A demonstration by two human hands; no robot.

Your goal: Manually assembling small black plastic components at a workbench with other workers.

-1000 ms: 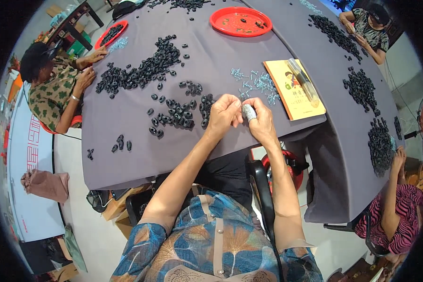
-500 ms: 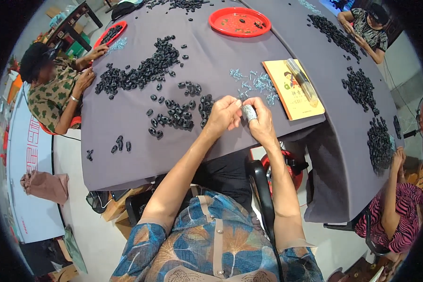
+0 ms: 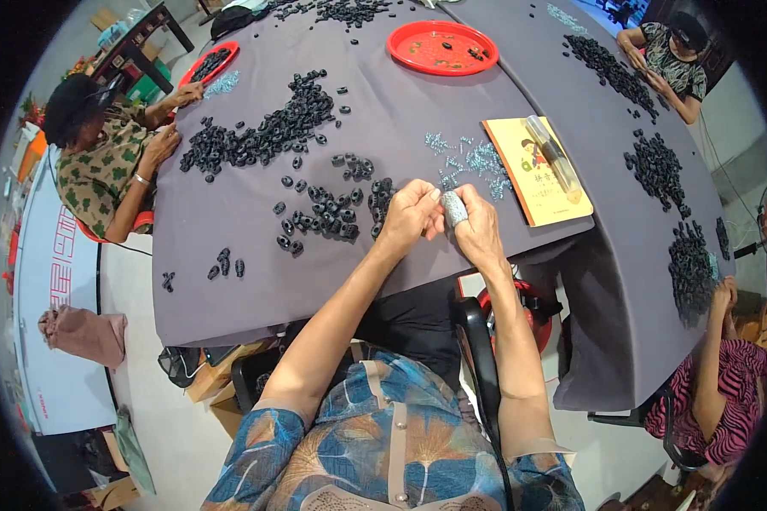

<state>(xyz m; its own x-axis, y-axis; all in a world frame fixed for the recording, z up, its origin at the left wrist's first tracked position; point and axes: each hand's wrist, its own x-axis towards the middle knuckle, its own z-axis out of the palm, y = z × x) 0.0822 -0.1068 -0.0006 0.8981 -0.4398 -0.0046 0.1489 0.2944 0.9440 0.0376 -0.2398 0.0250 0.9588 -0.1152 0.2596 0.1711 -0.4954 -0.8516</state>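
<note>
My left hand (image 3: 411, 218) and my right hand (image 3: 479, 232) meet above the near edge of the grey-covered table. Both have thumb and fingers pinched together, fingertips nearly touching. Whatever lies between them is too small and hidden to name. A grey speckled wrap (image 3: 454, 208) covers a digit of my right hand. Beside my left hand lies a cluster of small black oval parts (image 3: 324, 211), partly hidden behind it. Just beyond my right hand, small pale-blue pieces (image 3: 479, 162) are scattered on the cloth.
A yellow book (image 3: 537, 175) with a clear tube-like item (image 3: 556, 155) on it lies right of the pale-blue pieces. Farther off are a larger heap of black parts (image 3: 264, 140) and a red tray (image 3: 409, 61). Co-workers sit at left (image 3: 102, 170), far right (image 3: 673, 64) and near right (image 3: 716, 383).
The whole view has shifted slightly, with the table appearing a little lower and farther right. My hands stay pinched together in nearly the same place over the table.
</note>
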